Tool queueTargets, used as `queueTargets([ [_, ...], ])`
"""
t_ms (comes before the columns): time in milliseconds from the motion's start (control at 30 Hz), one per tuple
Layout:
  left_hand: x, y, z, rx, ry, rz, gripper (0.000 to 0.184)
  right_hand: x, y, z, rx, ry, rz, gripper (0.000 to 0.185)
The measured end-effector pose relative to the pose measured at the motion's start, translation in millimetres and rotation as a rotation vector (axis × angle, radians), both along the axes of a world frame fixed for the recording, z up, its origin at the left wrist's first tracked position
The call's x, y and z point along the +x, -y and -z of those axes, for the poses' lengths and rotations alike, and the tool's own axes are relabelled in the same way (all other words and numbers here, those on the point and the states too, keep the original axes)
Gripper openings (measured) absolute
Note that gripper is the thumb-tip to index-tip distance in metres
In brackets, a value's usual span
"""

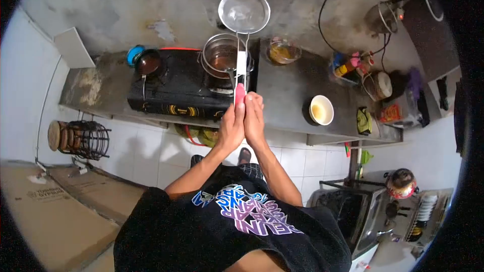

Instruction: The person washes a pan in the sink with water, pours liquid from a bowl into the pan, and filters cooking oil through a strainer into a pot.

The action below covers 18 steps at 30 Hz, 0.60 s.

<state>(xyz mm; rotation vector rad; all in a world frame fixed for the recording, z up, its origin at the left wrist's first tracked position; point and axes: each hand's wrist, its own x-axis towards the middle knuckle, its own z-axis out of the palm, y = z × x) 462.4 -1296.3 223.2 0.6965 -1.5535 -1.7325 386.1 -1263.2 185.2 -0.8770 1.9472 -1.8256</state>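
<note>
My left hand and my right hand are pressed palm to palm in front of the stove. Between them they hold the pink handle of a wire-mesh strainer, whose round mesh head points away from me toward the wall. Beneath its long handle, a metal pot with brownish contents sits on the right burner of a black gas stove. A metal utensil handle leans out of the pot, partly hidden behind the strainer's handle.
On the left burner is a small pan of dark liquid. A white bowl with yellowish contents stands near the counter's right front edge. Farther back sits a clear bowl. Bottles and packets crowd the right end. A black rack stands left.
</note>
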Motion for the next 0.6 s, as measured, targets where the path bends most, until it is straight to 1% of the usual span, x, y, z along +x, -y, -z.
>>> queueTargets([
  [33,5,7,7,0.121,0.081,0.02,0.038,-2,0,-22,0.196,-0.006,-0.006,0.033],
  [67,9,11,13,0.243,0.16,0.04,0.037,-18,5,11,0.312,-0.348,-0.035,0.042],
  [100,9,12,16,0.222,0.1,0.01,0.034,-32,19,41,0.347,-0.29,0.047,0.037],
  [133,11,15,19,0.215,0.096,-0.008,0.034,-39,28,64,0.343,-0.217,0.029,0.035],
  [200,17,21,21,0.303,0.123,-0.028,0.034,-52,46,111,0.339,-0.071,0.001,0.034],
  [267,21,24,25,0.28,0.099,-0.065,0.033,-53,45,97,0.393,0.583,-0.391,0.037],
  [300,21,24,24,0.281,0.081,-0.096,0.033,-51,45,93,0.388,0.578,-0.353,0.026],
  [333,20,25,25,0.286,0.059,-0.126,0.033,-51,46,90,0.536,0.317,-0.304,0.027],
  [400,21,27,22,0.272,0.071,-0.149,0.032,-60,45,103,0.611,0.035,-0.255,0.027],
  [433,21,26,18,0.284,0.05,-0.166,0.032,-65,39,103,0.607,0.03,-0.266,0.027],
  [500,22,27,16,0.321,0.017,-0.182,0.031,-85,21,98,0.479,-0.225,-0.278,0.032],
  [533,21,25,14,0.356,0.053,-0.24,0.03,-97,15,80,0.484,-0.23,-0.262,0.032],
  [600,22,25,17,0.349,0.018,-0.259,0.031,-127,-14,26,0.567,0.095,-0.43,0.039],
])
